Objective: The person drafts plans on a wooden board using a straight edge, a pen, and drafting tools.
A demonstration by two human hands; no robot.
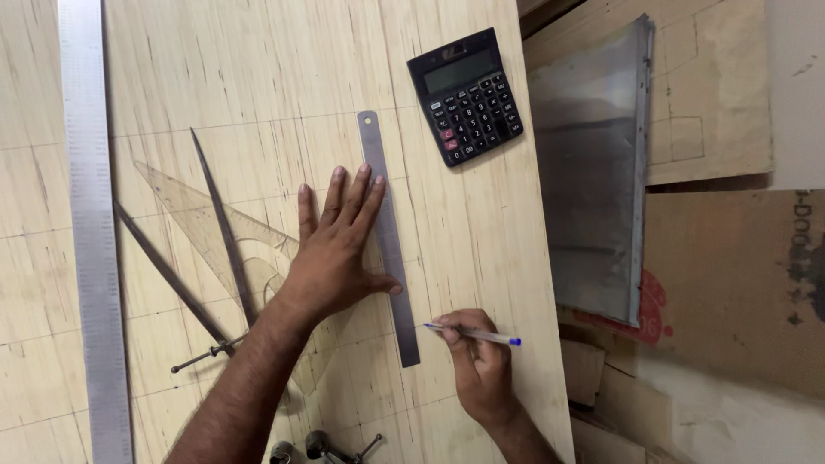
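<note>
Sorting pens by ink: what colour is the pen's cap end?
Blue, on the pen, head view.

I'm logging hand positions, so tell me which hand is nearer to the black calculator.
Left. The left hand lies flat on the short steel ruler, fingertips below and left of the calculator. The right hand, holding a pen, sits farther down the board.

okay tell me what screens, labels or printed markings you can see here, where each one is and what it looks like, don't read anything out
Calculator: top centre on the plywood sheet, beyond the short steel ruler; black, rectangular, with a grey display strip above its keys.
Red printed mark: on the brown board at right, partly under the grey metal sheet.
Dark stencilled marking: far right edge, cut off.
</note>
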